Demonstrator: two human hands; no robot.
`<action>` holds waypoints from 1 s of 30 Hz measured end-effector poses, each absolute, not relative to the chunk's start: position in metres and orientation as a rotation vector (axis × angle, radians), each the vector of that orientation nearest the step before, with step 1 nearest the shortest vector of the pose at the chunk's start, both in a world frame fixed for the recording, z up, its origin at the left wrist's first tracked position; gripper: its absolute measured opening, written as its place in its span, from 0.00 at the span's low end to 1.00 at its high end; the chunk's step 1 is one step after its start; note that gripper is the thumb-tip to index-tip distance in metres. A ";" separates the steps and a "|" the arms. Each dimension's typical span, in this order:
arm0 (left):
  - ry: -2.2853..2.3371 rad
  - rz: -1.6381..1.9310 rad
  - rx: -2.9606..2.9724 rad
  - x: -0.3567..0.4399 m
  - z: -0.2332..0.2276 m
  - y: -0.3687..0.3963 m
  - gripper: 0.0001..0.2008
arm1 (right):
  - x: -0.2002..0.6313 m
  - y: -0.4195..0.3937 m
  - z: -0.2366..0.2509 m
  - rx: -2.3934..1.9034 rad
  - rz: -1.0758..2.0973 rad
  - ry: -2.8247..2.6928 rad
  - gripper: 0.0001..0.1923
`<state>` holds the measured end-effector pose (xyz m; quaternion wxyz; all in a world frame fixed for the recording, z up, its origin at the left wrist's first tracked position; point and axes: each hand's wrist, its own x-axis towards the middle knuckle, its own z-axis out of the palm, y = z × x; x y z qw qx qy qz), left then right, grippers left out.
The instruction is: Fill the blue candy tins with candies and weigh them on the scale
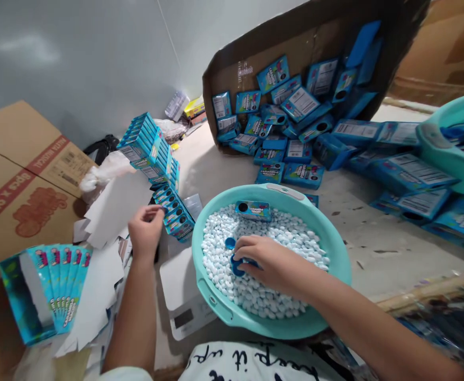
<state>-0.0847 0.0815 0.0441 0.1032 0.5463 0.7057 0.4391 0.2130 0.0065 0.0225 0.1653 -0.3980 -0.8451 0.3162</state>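
Surroundings: we see a white kitchen scale (186,301) just left of the teal basin (335,248), touching its rim, and loose white paper sheets (108,211) beyond it.
Left side: a brown carton (21,185) stands at the far left, with a fan of flat blue box blanks (63,280) lying in front of it.
Row of boxes: filled blue boxes (152,148) run in a line toward our left hand (146,230).
Back: a tipped cardboard box (251,58) spills a heap of blue boxes (291,127) onto the table.
Right: a second teal basin (454,143) holds blue items.
Basin contents: the near basin is full of white candies (263,233); one blue box (253,210) lies on top at the far side, a loose blue cap (230,243) beside our right hand (269,264).
Left grip: fingers pinched shut on the nearest box of the row.
Right grip: curled over a small blue scoop (237,266), resting in the candies.
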 end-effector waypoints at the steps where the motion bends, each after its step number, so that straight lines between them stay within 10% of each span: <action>1: 2.128 1.305 1.578 -0.096 0.046 0.102 0.10 | 0.214 0.007 0.024 -1.136 0.894 -2.416 0.08; 30: 2.159 0.510 1.512 -0.155 0.025 0.276 0.13 | 0.219 0.012 0.033 -1.286 1.137 -2.389 0.11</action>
